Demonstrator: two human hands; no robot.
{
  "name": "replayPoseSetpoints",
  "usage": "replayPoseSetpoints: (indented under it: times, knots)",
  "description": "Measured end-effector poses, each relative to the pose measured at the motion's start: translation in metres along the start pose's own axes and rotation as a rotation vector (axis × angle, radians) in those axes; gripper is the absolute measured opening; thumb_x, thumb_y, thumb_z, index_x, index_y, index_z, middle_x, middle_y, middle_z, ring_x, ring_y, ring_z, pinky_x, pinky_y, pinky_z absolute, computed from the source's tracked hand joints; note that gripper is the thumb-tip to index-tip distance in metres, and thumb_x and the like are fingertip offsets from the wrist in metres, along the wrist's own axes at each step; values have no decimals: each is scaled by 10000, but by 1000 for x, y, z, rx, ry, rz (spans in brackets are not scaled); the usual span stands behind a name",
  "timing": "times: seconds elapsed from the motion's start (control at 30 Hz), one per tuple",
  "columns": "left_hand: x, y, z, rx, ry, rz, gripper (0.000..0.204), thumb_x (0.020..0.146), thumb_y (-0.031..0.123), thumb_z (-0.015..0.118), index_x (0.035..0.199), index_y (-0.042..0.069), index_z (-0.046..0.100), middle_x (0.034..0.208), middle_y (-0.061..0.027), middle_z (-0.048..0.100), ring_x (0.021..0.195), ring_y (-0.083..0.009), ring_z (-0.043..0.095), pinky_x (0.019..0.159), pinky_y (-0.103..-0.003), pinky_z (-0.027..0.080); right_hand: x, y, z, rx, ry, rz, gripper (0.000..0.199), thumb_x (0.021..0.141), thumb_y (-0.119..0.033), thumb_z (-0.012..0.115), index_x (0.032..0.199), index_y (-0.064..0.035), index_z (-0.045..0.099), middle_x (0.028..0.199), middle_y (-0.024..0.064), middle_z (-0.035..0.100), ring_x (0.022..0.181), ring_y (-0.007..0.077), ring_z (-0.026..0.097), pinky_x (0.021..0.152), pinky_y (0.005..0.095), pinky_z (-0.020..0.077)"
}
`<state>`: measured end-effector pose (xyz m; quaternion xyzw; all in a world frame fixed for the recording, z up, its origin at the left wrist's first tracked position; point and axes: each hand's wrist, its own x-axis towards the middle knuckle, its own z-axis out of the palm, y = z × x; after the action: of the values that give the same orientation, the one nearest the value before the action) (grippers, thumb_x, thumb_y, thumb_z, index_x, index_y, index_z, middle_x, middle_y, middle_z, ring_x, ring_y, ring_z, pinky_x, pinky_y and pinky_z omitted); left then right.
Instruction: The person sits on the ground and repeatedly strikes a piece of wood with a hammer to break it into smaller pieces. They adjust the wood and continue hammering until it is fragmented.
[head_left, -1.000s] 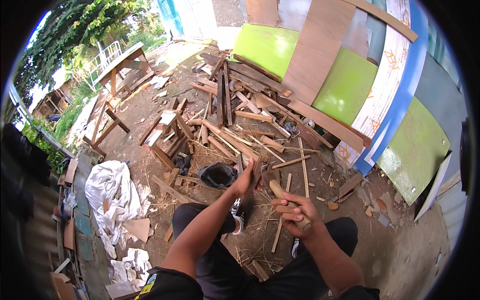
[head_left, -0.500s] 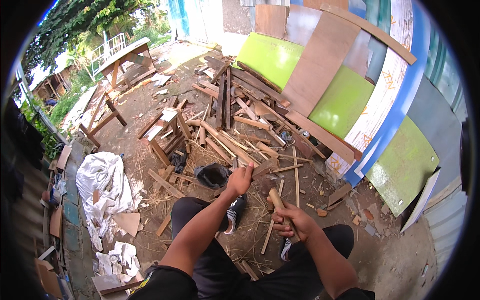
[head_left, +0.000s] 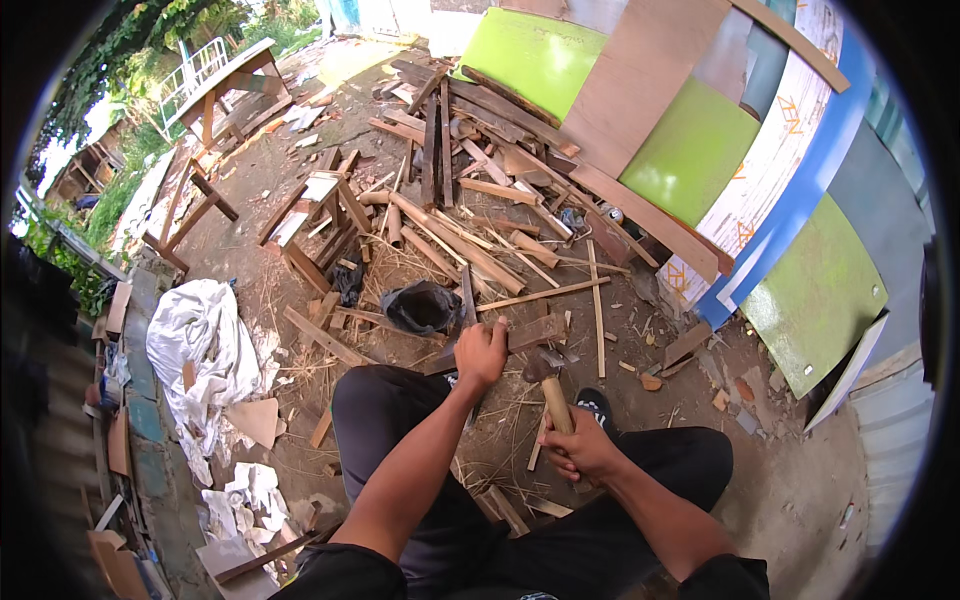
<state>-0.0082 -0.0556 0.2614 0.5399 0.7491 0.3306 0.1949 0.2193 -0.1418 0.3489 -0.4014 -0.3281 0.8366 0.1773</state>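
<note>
My left hand (head_left: 482,355) is closed around a flat brown wooden board (head_left: 538,332), which sticks out to the right of my fingers above the dirt ground. In my right hand (head_left: 583,447) is a hammer (head_left: 557,402), gripped by its pale wooden handle. The dark hammer head (head_left: 541,370) points away from me, just below the free end of the board. Whether head and board touch, I cannot tell. Left of the board stands a black bucket-like container (head_left: 422,307), its mouth facing up.
A heap of scrap timber (head_left: 470,240) spreads ahead. Small wooden stands (head_left: 315,200) are at left, beside a crumpled white cloth (head_left: 205,340). Green panels (head_left: 690,150) and boards lean along the right wall. Thin strips (head_left: 597,310) lie near the hammer.
The view has shifted slightly. My right foot has moved forward on the ground. The board in my left hand lies more level, and both hands keep their hold.
</note>
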Motion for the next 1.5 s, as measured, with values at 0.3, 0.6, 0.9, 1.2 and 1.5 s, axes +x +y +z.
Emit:
replayPoseSetpoints:
  times: [0.3, 0.6, 0.9, 1.2, 1.5]
  knots:
    - [2, -2, 25, -47, 63, 63, 594, 996, 455, 502, 702, -36, 659, 764, -307, 633, 815, -508, 615, 756, -593, 442, 10, 12, -2, -2, 112, -45, 179, 930, 36, 582, 976, -43, 428, 589, 28, 452, 371, 102, 416, 307, 287, 355]
    - [-2, 17, 31, -126, 15, 9, 585, 998, 444, 502, 697, -32, 660, 760, -295, 635, 827, -501, 615, 768, -568, 440, 9, 20, -13, -39, 169, -116, 174, 910, 33, 574, 981, -42, 433, 587, 29, 471, 358, 108, 430, 311, 292, 367]
    - [-7, 32, 47, -168, -161, -190, 603, 1024, 476, 450, 930, -64, 701, 1032, -323, 676, 986, -476, 629, 822, -547, 462, 15, 26, -19, -123, 309, -191, 185, 885, 8, 602, 954, -49, 440, 580, 20, 476, 353, 121, 452, 317, 303, 371]
    - [-37, -13, 103, -268, -34, -635, 812, 1060, 561, 239, 975, -97, 707, 946, -347, 692, 1009, -500, 656, 938, -590, 437, 16, 8, -26, -152, 422, -304, 164, 893, -19, 618, 846, -58, 467, 550, 28, 495, 346, 128, 460, 332, 308, 357]
    - [7, 8, 71, -910, -81, -724, 766, 1064, 601, 282, 674, -6, 541, 585, -108, 540, 488, -255, 533, 512, -399, 421, 66, 7, -109, 86, 665, -154, 61, 924, -52, 567, 902, -19, 521, 599, 18, 451, 430, 119, 464, 353, 316, 376]
